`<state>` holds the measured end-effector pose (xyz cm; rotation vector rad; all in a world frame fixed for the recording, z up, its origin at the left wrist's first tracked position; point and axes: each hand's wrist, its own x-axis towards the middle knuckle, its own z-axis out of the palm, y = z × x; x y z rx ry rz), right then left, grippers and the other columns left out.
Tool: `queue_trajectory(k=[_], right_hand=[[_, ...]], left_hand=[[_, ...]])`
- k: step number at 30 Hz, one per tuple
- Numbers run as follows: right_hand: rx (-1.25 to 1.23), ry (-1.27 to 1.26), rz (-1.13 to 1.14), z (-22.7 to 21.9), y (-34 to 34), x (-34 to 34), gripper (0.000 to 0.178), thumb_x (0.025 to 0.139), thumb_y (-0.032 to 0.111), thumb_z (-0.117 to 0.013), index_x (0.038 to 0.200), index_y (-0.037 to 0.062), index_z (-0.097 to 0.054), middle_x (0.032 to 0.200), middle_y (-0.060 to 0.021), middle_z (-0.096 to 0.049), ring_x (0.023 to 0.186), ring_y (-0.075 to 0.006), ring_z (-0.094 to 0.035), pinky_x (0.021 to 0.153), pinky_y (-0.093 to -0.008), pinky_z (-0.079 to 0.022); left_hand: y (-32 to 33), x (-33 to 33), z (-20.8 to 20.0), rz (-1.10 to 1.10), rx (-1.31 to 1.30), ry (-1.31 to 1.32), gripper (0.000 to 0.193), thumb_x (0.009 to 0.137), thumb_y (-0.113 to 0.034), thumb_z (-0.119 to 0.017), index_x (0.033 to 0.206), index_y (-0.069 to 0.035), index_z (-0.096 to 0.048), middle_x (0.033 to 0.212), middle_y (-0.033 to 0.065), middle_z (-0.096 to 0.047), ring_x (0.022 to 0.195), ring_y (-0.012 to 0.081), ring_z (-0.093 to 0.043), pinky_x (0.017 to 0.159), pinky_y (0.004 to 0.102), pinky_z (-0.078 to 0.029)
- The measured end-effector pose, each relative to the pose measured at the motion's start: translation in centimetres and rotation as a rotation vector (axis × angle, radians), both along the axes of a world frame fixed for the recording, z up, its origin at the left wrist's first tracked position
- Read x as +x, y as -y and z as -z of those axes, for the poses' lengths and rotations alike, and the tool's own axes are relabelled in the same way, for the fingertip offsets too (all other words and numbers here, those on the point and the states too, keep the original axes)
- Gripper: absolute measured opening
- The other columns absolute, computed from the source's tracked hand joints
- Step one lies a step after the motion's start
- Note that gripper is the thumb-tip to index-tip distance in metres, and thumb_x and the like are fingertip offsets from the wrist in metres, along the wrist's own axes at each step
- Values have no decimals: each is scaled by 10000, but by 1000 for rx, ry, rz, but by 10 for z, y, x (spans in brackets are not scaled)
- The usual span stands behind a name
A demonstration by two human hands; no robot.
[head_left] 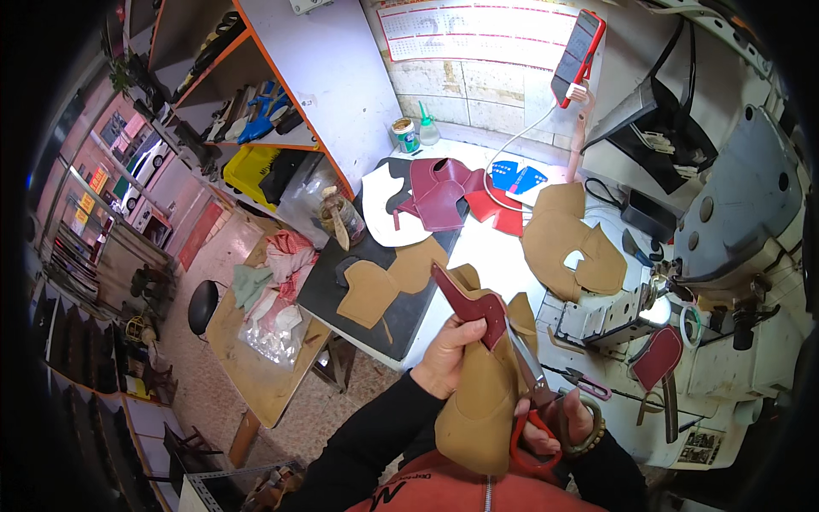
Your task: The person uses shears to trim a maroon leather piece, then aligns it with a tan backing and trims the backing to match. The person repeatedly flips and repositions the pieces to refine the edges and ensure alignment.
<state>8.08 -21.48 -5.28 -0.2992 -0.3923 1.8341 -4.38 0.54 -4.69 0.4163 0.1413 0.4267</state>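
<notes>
My left hand point(444, 357) is closed on a stitched leather shoe upper point(478, 418), its thumb pressing on the piece. The upper shows tan on most of its surface, with a maroon strip point(472, 311) along its upper edge. In my right hand point(546, 431) is a pair of scissors point(537, 384), fingers through the red handles. Its metal blades point up and lie against the edge of the upper, beside the maroon strip. Whether the blades have leather between them I cannot tell. The upper hangs in front of my red top, above the table's near edge.
Tan leather pieces point(559, 247) and a maroon upper point(439, 194) lie on the white table. A black mat point(408, 316) sits at left. A sewing machine point(623, 316) and purple-handled snips point(589, 386) are at right. A jar with a brush point(341, 218) stands beyond the mat.
</notes>
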Motion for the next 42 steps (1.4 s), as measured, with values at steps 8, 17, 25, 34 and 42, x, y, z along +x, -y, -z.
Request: queue_trajectory(k=[8,17,25,34,42], right_hand=[[-85,564,254,-12,15,-12,799,927,642,-604,1372,2,-430,882,-46,-523,632,-91,-481,545,-243,-424],[-7,1419,300,-19,23,-8,633,921,536,-679,1288,46,-519,828,-91,-617,729,-242,-635,690,-351,-524],[-72,1247,282,-27,14,-10,722,939,638,-587,1320,31,-500,826,-30,-583,702,-115,-542,648,-277,-468],[-112,1039,381,-21,-10,-24,691,929,589,-647,1333,51,-490,847,-17,-577,716,-118,-532,658,-272,-471],[-98,928,413,-20,-18,-32,800,919,706,-547,1311,12,-472,834,-9,-577,700,-101,-545,627,-259,-459]], left_hand=[[18,-10,-24,-333,160,-355,345,907,-93,-707,1234,-42,-612,1116,58,-691,974,167,-676,886,325,-555],[21,-19,-27,-310,274,-398,407,889,-21,-682,1284,4,-585,1233,101,-663,1059,191,-665,943,344,-539],[42,-13,-35,-424,381,-291,732,865,36,-686,1493,-61,-324,1387,145,-571,1185,209,-617,1047,364,-487],[49,-15,-36,-380,334,-348,524,914,31,-666,1394,-40,-466,1219,80,-660,1079,165,-651,942,318,-522],[49,-15,-43,-363,304,-437,283,931,-11,-662,1212,-8,-628,1103,58,-708,968,139,-676,870,295,-539]])
